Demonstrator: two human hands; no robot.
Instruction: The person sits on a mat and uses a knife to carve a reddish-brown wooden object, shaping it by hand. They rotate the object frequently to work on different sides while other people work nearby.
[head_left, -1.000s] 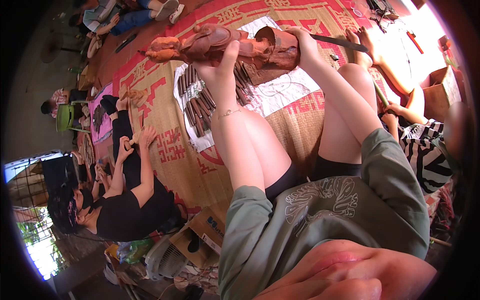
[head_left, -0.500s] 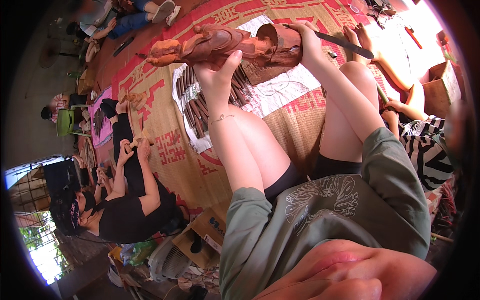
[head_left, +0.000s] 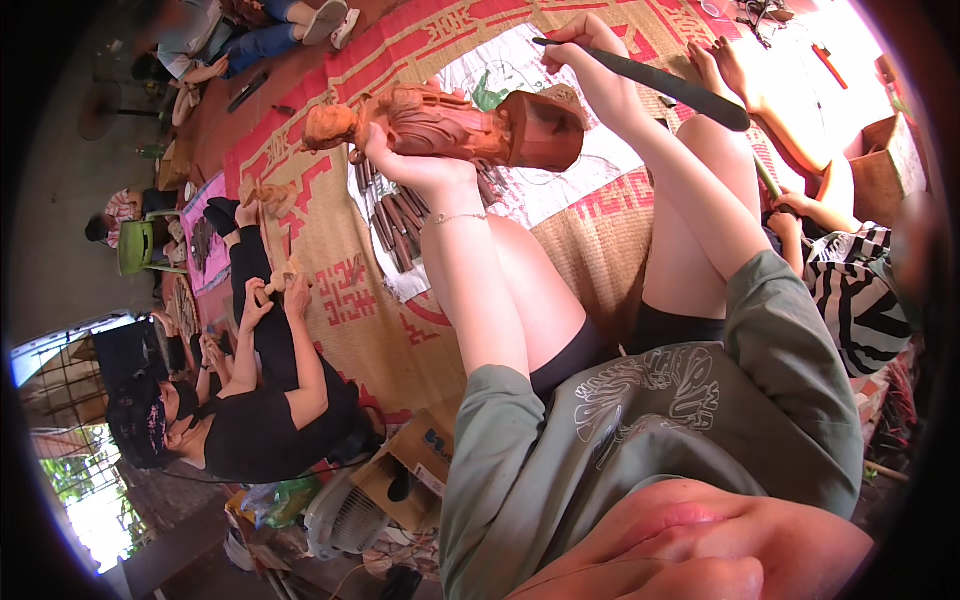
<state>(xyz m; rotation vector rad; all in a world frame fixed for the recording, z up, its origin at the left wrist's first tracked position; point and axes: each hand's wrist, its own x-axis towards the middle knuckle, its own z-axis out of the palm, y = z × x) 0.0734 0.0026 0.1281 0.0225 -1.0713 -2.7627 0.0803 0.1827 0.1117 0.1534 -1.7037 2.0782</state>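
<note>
A reddish-brown carved wooden statuette [head_left: 440, 125] lies sideways in the air, its head to the left and its flat base to the right. My left hand [head_left: 425, 172] grips it from the near side, fingers mostly hidden behind the carving. Beyond the base and apart from it, my right hand [head_left: 597, 65] is closed on a long, dark, flat tool [head_left: 680, 92], whose narrow tip points left and broad rounded end points right. Below the statuette, several brown-handled carving tools [head_left: 400, 222] lie in rows on a white cloth [head_left: 540, 205].
A tan and red patterned mat [head_left: 400, 340] spreads under my bent knees. To the left, a person in black [head_left: 260, 430] holds a pale carved piece; another in stripes [head_left: 850, 290] sits at right. A cardboard box [head_left: 405, 470] and a fan [head_left: 345, 525] stand nearby.
My right hand has let go of the statuette's base and moved away from it, still holding the dark tool. The statuette has rolled in my left hand, which has shifted right and nearer.
</note>
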